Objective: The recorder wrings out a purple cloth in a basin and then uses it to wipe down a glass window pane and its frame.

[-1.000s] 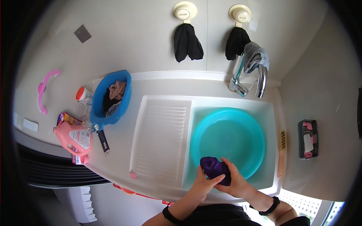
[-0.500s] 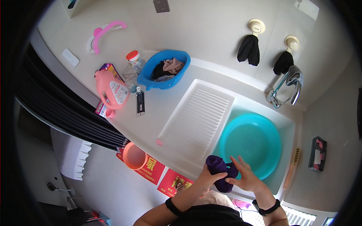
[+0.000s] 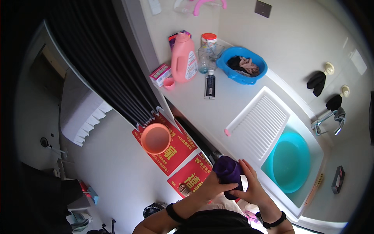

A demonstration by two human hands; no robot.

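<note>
purple cloth: held up just off the bench edge | left hand and right hand: fingers clamped on it | risk: loosened grip could drop it on red sheets | teal basin: apparently water; blue basin: crumpled clothes; orange bucket: contents unclear

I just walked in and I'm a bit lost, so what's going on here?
A person's left hand and right hand hold a bunched purple cloth between them, to the left of the teal basin, which sits in the white sink. A blue basin with crumpled fabric in it stands on the counter, and an orange basin is on a red sheet.
</note>
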